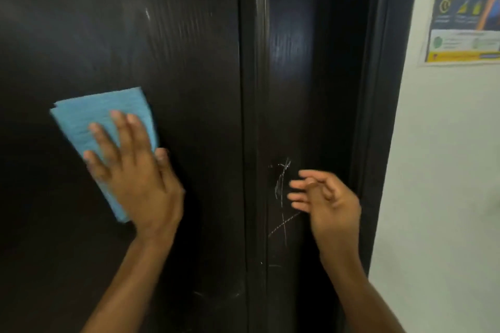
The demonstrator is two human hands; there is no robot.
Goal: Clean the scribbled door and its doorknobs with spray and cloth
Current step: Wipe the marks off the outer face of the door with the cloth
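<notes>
Head view: left hand (135,167) pressed flat blue cloth (89,119) on door (189,89); right hand (324,197) hovered loosely open, empty, beside scribbles (282,197).

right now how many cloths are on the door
1: a folded blue cloth pressed flat against the dark door under the left hand, left of the white scribbles. The right hand holds none.

Left hand (135,170) flat, fingers (119,127) spread, right hand (327,197) loosely curled
</notes>
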